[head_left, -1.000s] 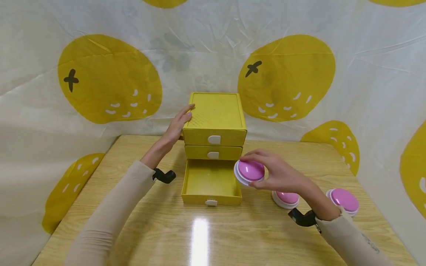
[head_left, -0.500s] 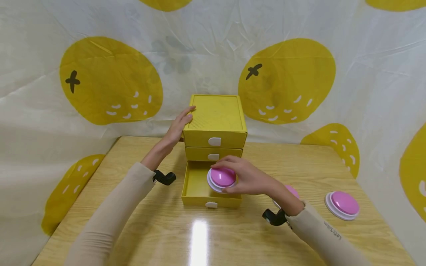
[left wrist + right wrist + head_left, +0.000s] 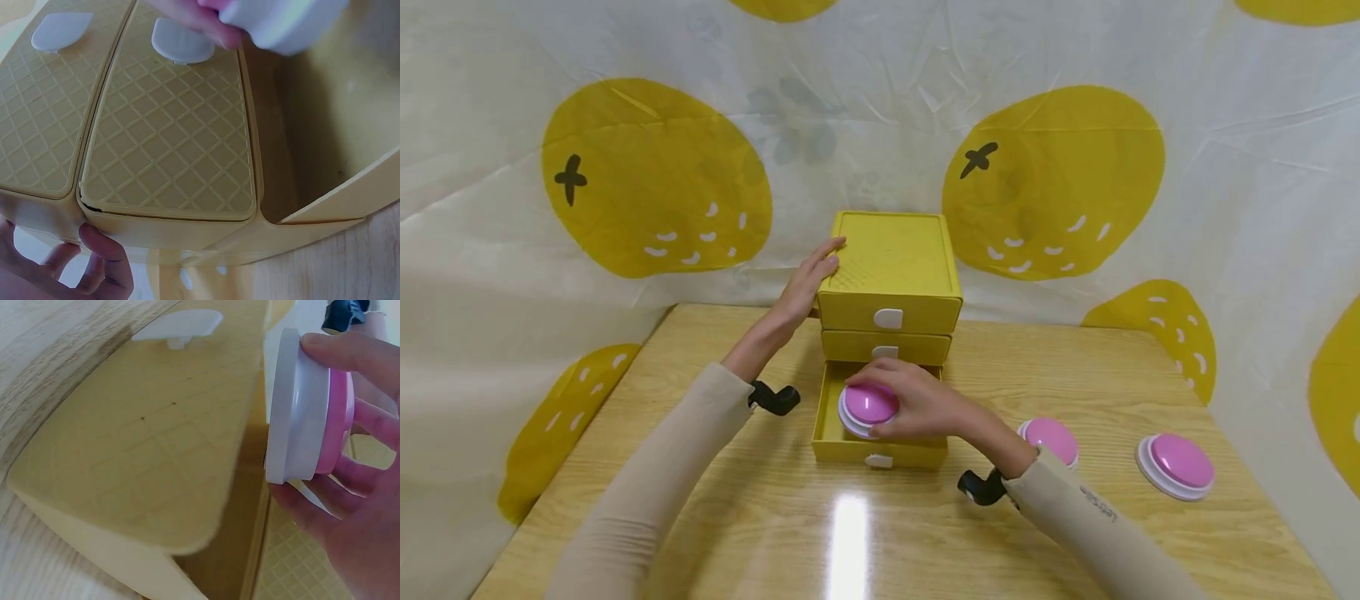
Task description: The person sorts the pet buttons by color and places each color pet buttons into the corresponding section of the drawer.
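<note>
A yellow drawer cabinet [image 3: 898,254] stands on the table, its bottom drawer [image 3: 842,452] pulled out and the two above it closed. My left hand [image 3: 802,290] rests against the cabinet's left side, fingertips at the top edge; in the left wrist view its fingers [image 3: 105,244] touch that side wall. With my right hand [image 3: 928,402] I grip a pink buzzer button [image 3: 871,405] with a white base by its rim. It is tilted over the open drawer. In the right wrist view the thumb and fingers span the button's white base [image 3: 300,406].
Two more pink buttons lie on the wooden table [image 3: 760,517] to the right: a nearer one [image 3: 1051,439] beside my right forearm and a farther one [image 3: 1182,462] near the right edge. A cloth with yellow fruit prints [image 3: 1052,183] hangs behind the table.
My right hand has carried the button leftwards from beside the bottom drawer to over it. The left hand stays on the cabinet's side.
</note>
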A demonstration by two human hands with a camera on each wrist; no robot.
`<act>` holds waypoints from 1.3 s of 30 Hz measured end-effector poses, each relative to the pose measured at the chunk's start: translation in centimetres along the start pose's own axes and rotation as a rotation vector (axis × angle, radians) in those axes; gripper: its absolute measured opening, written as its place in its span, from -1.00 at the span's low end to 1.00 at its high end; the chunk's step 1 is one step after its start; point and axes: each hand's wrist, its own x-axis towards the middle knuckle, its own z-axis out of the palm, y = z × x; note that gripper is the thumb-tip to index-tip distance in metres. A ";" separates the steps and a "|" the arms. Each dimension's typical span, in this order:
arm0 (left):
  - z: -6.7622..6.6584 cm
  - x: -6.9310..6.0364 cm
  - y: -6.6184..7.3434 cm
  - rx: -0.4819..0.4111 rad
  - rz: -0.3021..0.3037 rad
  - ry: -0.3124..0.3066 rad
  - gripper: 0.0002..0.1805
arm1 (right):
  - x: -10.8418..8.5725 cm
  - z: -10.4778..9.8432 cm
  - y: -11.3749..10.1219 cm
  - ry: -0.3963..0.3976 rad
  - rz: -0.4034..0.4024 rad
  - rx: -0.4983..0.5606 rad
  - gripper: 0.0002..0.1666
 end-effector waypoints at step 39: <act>-0.1 0.1 -0.1 -0.017 -0.002 -0.010 -0.40 | 2.1 3.8 2.1 -0.097 0.103 -0.029 -0.28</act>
